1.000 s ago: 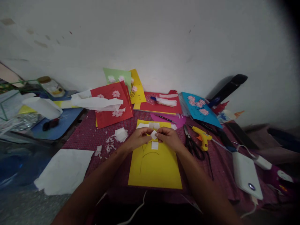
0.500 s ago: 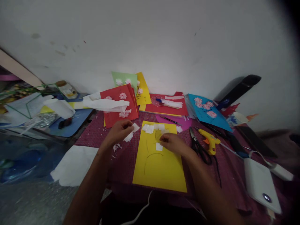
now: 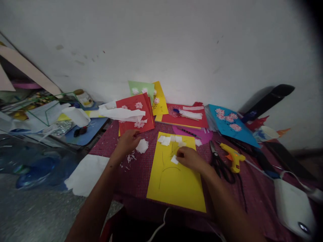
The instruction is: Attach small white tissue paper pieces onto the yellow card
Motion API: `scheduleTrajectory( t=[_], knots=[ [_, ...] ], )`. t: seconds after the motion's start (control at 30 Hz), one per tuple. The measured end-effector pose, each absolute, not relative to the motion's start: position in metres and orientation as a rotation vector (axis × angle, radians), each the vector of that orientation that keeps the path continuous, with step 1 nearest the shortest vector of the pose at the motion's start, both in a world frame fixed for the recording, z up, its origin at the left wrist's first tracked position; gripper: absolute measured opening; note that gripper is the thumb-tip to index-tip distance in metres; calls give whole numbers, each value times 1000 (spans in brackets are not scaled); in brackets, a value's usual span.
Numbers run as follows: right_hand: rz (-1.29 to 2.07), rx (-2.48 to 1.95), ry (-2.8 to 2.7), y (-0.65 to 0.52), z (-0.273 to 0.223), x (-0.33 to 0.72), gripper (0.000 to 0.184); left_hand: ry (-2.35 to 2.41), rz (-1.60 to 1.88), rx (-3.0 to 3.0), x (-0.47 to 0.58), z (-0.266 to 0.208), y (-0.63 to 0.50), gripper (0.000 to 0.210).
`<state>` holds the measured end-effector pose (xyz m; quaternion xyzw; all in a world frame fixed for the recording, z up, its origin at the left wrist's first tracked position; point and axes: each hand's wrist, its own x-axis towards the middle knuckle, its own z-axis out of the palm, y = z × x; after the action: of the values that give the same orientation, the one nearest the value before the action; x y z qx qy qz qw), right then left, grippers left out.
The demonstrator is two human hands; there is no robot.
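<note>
In the lower middle, a paper square point(image 3: 174, 160) lies at my curled right hand point(image 3: 189, 158), a paper pile point(image 3: 142, 146) beside my left hand point(image 3: 128, 141), both grips unclear.

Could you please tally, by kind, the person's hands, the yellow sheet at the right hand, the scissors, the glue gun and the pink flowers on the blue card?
Hands: 2 (left hand, right hand)
Yellow sheet: 1
Scissors: 1
Glue gun: 1
Pink flowers on the blue card: 3
Total: 8
</note>
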<state>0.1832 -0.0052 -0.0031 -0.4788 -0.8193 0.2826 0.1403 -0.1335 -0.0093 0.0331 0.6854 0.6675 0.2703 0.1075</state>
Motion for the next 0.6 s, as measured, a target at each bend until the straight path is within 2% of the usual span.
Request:
scheduleTrajectory(
  t=[0.13, 0.27, 0.37, 0.6],
  knots=[
    [1002, -1346, -2086, -4, -3, 180, 5, 1658, 977, 1828, -91, 28, -16, 27],
    [1269, -1274, -1729, -4, 0, 174, 12, 1214, 854, 1672, -43, 15, -21, 33],
    [1331, -1230, -1592, -6, 7, 171, 16, 998, 818, 1479, -22, 7, -24, 36],
    [1391, -1178, -1498, -10, 13, 166, 17, 1028, 784, 1219, -14, -1, -30, 18]
  ],
)
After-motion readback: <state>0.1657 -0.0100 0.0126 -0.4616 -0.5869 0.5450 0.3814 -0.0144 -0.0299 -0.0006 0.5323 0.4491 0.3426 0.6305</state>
